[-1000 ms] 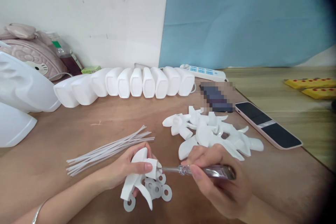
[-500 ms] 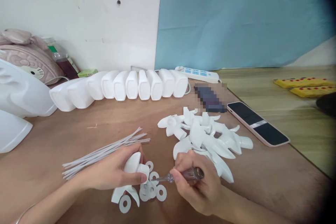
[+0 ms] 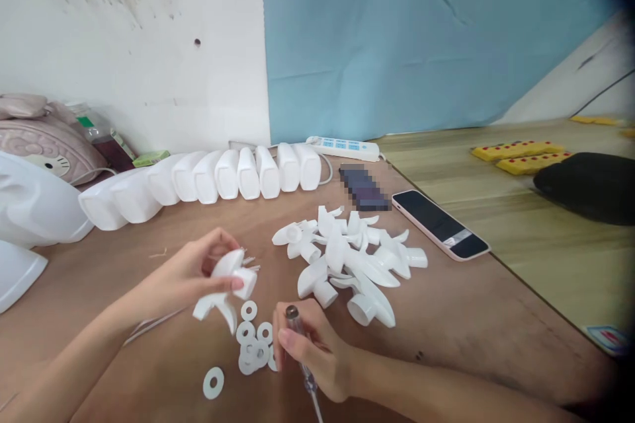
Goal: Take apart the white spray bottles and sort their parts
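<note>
My left hand (image 3: pixel 203 271) is closed round a white plastic spray head (image 3: pixel 228 266), its trigger piece pointing down. My right hand (image 3: pixel 312 347) grips a screwdriver (image 3: pixel 296 320) with a clear shaft collar; the handle end points up and the metal tip down toward the near edge of the view. Several flat white washers (image 3: pixel 245 332) lie overlapped on the table between the hands. One of them is partly hidden behind my right fingertips; whether they touch it I cannot tell. A single washer (image 3: pixel 213 383) lies apart, nearer to me. Thin white tubes (image 3: pixel 251 264) are mostly covered by my left hand.
A pile of white spray heads (image 3: pixel 347 258) lies right of centre. Behind stand white bottles in a row (image 3: pixel 228 175), with a power strip (image 3: pixel 342 147) at the back. Two phones, one pink-edged (image 3: pixel 441 225), lie near the table's right edge. A pink bag (image 3: pixel 44 139) sits far left.
My left hand has lifted the spray head up, away from the washers. My right hand has turned the screwdriver from pointing left to pointing down and moved closer to the washers. The view has shifted right.
</note>
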A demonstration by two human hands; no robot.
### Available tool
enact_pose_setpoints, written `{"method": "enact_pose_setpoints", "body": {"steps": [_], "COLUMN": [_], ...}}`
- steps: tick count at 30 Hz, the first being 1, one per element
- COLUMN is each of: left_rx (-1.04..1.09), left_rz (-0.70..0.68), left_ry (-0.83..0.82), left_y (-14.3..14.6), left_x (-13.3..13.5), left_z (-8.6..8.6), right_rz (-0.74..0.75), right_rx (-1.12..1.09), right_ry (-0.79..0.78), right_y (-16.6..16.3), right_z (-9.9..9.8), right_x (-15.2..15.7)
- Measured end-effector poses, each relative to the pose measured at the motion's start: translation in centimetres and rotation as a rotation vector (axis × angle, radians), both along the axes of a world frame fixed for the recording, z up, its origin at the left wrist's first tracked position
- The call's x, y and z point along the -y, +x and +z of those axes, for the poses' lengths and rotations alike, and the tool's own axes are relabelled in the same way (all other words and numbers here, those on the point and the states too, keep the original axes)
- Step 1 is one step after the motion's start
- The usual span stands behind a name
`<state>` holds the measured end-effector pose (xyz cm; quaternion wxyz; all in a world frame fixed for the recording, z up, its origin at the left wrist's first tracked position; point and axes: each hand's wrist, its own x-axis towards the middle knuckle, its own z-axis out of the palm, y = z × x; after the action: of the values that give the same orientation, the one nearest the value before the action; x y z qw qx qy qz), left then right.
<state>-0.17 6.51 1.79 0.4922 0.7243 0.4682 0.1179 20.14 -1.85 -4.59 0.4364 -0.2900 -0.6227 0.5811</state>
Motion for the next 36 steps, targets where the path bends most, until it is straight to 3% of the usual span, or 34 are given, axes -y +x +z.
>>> {"method": "enact_pose_setpoints", "body": {"steps": [3, 10, 15, 18, 23, 29, 36], "left_rx": [0.186, 0.348, 0.323, 0.293, 0.26, 0.338, 0.403], "left_rz": [0.135, 0.303, 0.337, 0.347, 0.329, 0.321, 0.26], "left_ry": [-0.035, -0.058, 0.012, 0.075, 0.129, 0.205, 0.26], "left_y": [1.2, 5.5, 8.8, 10.1, 11.1, 11.6, 11.1], "left_x": [-2.4, -6.2, -6.4, -6.6, -6.4, -6.0, -5.7], "left_z": [0.0, -3.2, -5.7, -6.7, -7.1, -7.5, -8.1], "right_rz": [-0.034, 0.092, 0.201, 0.14, 0.06, 0.096, 0.052], "right_rx": [0.066, 0.168, 0.078, 0.003, 0.046, 0.086, 0.058], "right_ry": [0.11, 0.037, -0.152, -0.097, 0.067, -0.024, -0.017], "right_y": [0.0, 0.3, 0.4, 0.4, 0.5, 0.5, 0.5], "right_z": [0.1, -0.2, -0.8, -1.1, -0.6, 0.1, -0.3], "right_x": [-0.5, -1.0, -0.9, -0.8, -0.9, -0.9, -1.0]}}
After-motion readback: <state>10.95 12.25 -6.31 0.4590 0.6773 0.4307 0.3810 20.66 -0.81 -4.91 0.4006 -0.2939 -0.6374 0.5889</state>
